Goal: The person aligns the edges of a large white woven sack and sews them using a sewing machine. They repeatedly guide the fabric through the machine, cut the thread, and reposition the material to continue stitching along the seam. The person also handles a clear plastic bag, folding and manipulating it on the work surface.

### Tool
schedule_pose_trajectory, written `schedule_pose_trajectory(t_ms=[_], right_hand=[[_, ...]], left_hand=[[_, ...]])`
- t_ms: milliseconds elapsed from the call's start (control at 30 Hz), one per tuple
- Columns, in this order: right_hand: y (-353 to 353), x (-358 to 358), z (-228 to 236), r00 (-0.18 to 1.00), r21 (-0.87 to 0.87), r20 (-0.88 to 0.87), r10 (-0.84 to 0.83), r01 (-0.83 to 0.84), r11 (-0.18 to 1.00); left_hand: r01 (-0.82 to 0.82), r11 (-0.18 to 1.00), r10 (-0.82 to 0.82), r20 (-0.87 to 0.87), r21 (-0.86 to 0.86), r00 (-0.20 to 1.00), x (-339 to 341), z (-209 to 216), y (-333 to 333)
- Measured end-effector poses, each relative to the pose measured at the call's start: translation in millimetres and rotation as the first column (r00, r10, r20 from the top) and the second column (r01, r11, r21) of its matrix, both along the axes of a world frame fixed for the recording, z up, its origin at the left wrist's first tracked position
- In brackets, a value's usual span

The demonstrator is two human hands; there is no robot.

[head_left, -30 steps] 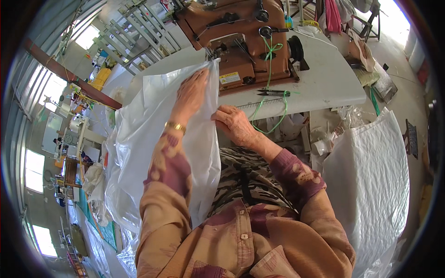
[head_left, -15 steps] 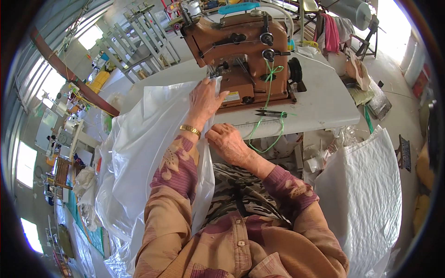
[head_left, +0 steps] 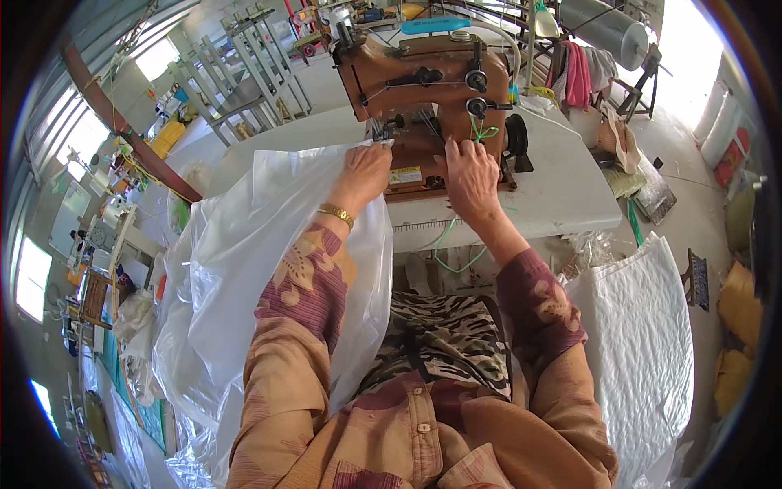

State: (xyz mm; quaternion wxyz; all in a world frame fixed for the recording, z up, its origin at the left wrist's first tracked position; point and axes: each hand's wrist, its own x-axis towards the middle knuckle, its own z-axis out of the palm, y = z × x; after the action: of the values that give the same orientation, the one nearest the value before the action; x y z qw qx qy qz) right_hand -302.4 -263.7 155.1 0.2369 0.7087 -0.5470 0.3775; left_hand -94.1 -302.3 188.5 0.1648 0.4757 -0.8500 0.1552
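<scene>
A large sheet of shiny white plastic film drapes over the left of the table and down past my left arm. My left hand, with a gold watch band on its wrist, pinches the film's top edge close to the needle area of a brown sewing machine. My right hand is raised against the machine's front, its fingers bent together below a green cord tied in a bow. What those fingers hold, if anything, is hidden. The cord's lower loop hangs over the table edge.
The pale sewing table carries a ruler strip along its front edge. Folded white sheeting stands at my right. A metal frame rack stands behind at the left; a large roll and hanging cloths are at the back right.
My right hand has moved from beside the film at the table's front edge, up and right to the machine's front. The dark thread snips seen on the table no longer show. My left hand stays on the film.
</scene>
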Motion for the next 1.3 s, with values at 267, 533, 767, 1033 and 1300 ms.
schedule_pose_trajectory(t_ms=[267, 533, 767, 1033, 1300], right_hand=[[-35, 4, 22, 0.987, 0.319, -0.116, 0.109, -0.067, 0.945], [-52, -23, 21, 0.881, 0.272, 0.311, 0.358, -0.443, 0.854], [54, 19, 1, 0.27, 0.068, 0.932, 0.243, -0.787, 0.613], [42, 54, -16, -0.1, -0.124, 0.992, 0.073, -0.823, 0.555], [25, 67, -20, -0.109, -0.095, 0.994, 0.013, -0.806, 0.584]], left_hand=[[-0.016, 0.997, 0.011, 0.062, 0.076, 0.998, 2, 4, -1], [-0.018, 0.996, 0.019, -0.009, 0.092, 1.0, 2, 0, -5], [-0.004, 0.993, 0.017, -0.116, 0.118, 0.993, 5, 0, 1], [-0.055, 0.981, 0.077, -0.115, 0.184, 0.99, 5, 6, 5], [-0.041, 0.984, 0.066, -0.142, 0.172, 0.988, 5, 5, 6]])
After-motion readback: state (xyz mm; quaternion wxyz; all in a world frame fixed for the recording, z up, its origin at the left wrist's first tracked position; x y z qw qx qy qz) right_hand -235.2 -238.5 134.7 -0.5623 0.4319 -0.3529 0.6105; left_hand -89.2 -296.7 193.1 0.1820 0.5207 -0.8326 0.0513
